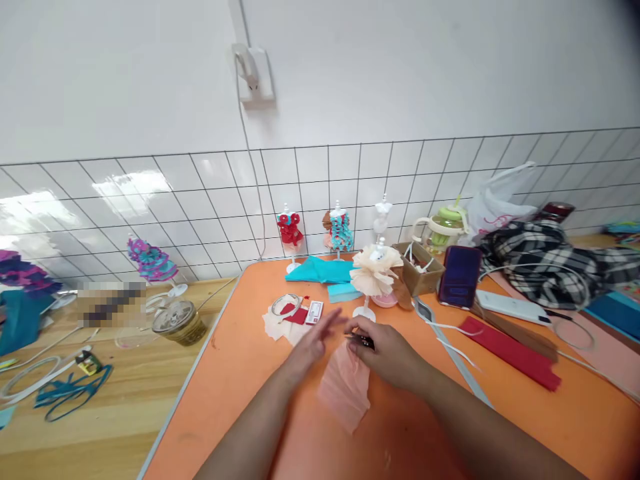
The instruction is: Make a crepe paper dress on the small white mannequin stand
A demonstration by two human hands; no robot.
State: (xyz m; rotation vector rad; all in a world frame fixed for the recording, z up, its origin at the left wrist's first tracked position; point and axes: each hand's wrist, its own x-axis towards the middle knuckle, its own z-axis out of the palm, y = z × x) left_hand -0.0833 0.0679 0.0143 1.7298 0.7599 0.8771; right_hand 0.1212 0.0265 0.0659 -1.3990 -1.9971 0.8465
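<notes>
My right hand (377, 350) is closed round a small dark tool (365, 341), too small to name for sure, above a pale pink piece of fabric (345, 390) on the orange board. Beside it on the left, my left hand (317, 340) has its fingers spread and holds nothing. Just behind my hands stands a small mannequin with a cream ruffled dress (375, 270). Left of my hands lie a cream scrap (273, 325), a red scrap (296, 313), a coiled wire (286, 305) and a small white label card (314, 313).
Small dressed mannequins (290, 230) and teal fabric (320, 269) are at the back. To the right are a cardboard box (420, 273), a phone (459, 275), a red strip (515, 355) and a plaid cloth (535, 260). A lidded jar (180, 325) stands left, beyond the orange board's edge (193, 369).
</notes>
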